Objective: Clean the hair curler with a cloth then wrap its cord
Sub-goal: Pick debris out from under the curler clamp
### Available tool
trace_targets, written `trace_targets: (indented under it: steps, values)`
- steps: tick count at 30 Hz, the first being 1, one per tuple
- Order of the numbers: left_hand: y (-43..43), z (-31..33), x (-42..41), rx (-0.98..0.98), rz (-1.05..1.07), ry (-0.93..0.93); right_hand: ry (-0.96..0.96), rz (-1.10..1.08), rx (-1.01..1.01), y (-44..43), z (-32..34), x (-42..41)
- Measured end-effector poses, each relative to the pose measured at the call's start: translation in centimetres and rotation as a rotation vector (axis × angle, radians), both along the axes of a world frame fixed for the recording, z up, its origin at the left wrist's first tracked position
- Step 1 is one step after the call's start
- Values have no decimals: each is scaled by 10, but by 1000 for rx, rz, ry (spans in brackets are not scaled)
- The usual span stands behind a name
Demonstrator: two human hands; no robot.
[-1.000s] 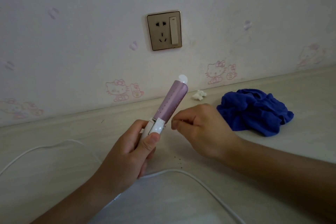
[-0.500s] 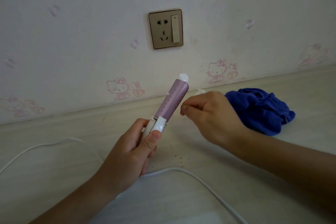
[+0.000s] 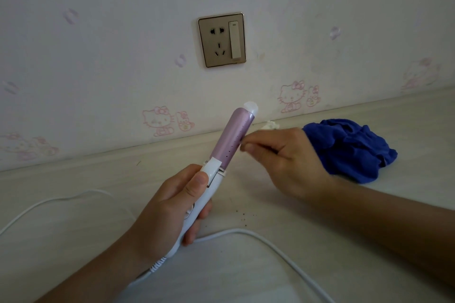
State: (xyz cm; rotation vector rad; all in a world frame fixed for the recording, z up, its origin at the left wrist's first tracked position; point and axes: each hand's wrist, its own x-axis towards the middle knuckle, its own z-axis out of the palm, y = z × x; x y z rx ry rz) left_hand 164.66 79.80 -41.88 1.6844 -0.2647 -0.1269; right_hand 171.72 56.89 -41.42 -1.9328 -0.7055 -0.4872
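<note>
Now: hair curler (image 3: pixel 231 145) up off the bench (image 3: pixel 73 179), tilted, tip toward the wall. The left hand (image 3: pixel 170 206) holds it, fingers wrapped round the white handle and thumb lying on the clamp lever. Right hand (image 3: pixel 283 157) is just beside the purple barrel, its fingers (image 3: pixel 248 147) clenched to a pinch at the barrel's edge; nothing I can make out between them. Cloth (image 3: pixel 349 147), blue and crumpled, lies on the bench behind that hand, not held. Cord (image 3: pixel 270 243) runs from the handle's base in loose loops across the bench. Handling, as a guess: curler looks light, rigid plastic with a smooth and probably slick barrel, so the handle is the place to hold while wiping. Cloth is soft and limp and will bunch; best gathered into a wad. Cord is thin and springy, apt to uncoil, and the ribbed sleeve at the handle should not be bent sharply. Hard to see: the plug end runs out of frame, though the socket (image 3: pixel 221 39) in view has nothing in it. Dark dots on the barrel could be grime or pattern. Dark specks (image 3: pixel 243 216) on the bench and a white scrap (image 3: pixel 270 125) by the wall are unidentified. Far side of the barrel is hidden.
</note>
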Motion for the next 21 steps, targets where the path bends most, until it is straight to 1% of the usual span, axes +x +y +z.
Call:
trace_targets:
  steps: [2,3,6,7,11,13,17,21]
  values:
    - [0,0,0,5,2,1,31,-54,125,-6,3,8]
    - [0,0,0,11,1,-1,21,-56,136,-6,2,7]
    - [1,-1,0,20,-4,-10,-42,31,-3,4,-9,-3]
    - [1,0,1,21,-5,-10,-46,44,-21,6,-10,-4]
    - [1,-1,0,25,-12,-17,-5,-44,145,-7,1,11]
    - [1,-1,0,21,-11,-21,-19,-23,125,-6,0,8]
    - [2,-1,1,-17,-17,-3,-23,82,-39,5,-12,-4]
    - [4,-3,3,-34,-13,-2,-3,52,18,-5,-11,7]
